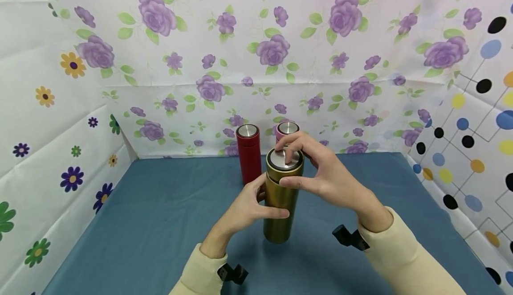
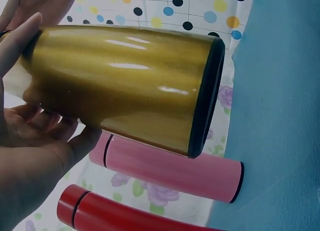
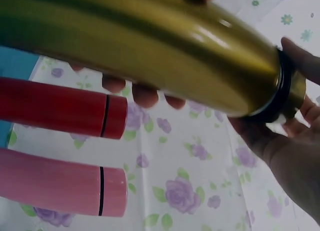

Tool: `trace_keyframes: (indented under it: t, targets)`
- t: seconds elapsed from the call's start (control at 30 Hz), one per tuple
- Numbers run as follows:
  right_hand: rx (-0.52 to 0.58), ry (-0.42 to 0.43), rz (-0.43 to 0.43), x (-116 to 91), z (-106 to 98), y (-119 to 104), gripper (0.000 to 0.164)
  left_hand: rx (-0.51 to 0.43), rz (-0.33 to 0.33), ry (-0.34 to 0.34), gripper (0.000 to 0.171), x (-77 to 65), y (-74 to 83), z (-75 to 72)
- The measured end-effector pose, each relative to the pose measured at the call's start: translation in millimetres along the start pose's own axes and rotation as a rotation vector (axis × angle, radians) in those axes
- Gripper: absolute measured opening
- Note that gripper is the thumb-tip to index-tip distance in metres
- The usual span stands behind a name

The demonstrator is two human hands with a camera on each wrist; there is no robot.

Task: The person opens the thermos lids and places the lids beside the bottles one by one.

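A gold thermos flask (image 1: pixel 278 226) stands upright between both hands, above the middle of the blue cloth. My left hand (image 1: pixel 250 203) grips its body, thumb across the front and fingers behind. Around the lid (image 3: pixel 295 98), with its steel top, my right hand (image 1: pixel 330 174) is curled, thumb on the near side and fingers over the top. A black ring (image 3: pixel 281 88) shows between lid and body in the right wrist view. In the left wrist view, the flask's dark base (image 2: pixel 207 98) shows beyond the left hand.
Behind the gold flask stand a red flask (image 1: pixel 249 157) and a pink flask (image 1: pixel 287 128), the pink one mostly hidden by the right hand. Blue cloth (image 1: pixel 180 223) covers the table. Patterned sheets (image 1: pixel 224 121) hang at the back and on both sides.
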State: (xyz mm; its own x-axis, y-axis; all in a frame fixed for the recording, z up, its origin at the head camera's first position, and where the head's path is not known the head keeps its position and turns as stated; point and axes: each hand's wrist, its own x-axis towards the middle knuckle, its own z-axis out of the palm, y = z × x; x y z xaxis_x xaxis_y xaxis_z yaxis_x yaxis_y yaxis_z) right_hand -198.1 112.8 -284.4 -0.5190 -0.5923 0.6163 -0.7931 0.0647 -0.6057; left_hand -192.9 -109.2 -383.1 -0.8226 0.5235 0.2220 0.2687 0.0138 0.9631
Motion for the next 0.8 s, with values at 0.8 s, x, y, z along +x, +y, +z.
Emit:
trace_keyframes:
  t: [0.8]
  targets:
    - [0.372,-0.191,-0.029,6.3,-22.7,0.5,0.024,0.014,0.024,-0.204,0.073,-1.4,-1.3,-5.0]
